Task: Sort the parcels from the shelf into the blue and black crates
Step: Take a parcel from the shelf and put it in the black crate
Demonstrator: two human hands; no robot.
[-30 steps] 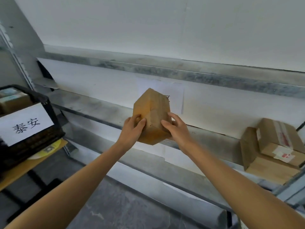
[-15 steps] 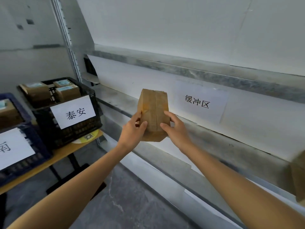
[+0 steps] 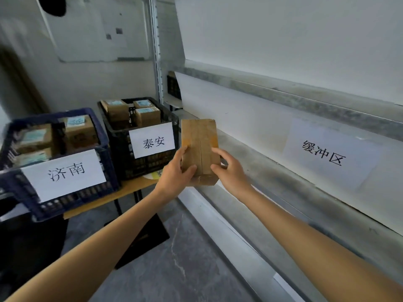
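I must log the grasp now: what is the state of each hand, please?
Left hand: holding the cardboard parcel, thumb on its front.
Right hand: holding the same parcel from its right side.

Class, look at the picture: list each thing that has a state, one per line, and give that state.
parcel: upright, off the shelf, held in the air by both hands
left hand: grips the parcel's left side
right hand: grips the parcel's right side
blue crate: on the table, partly filled with parcels
black crate: on the table, partly filled with parcels
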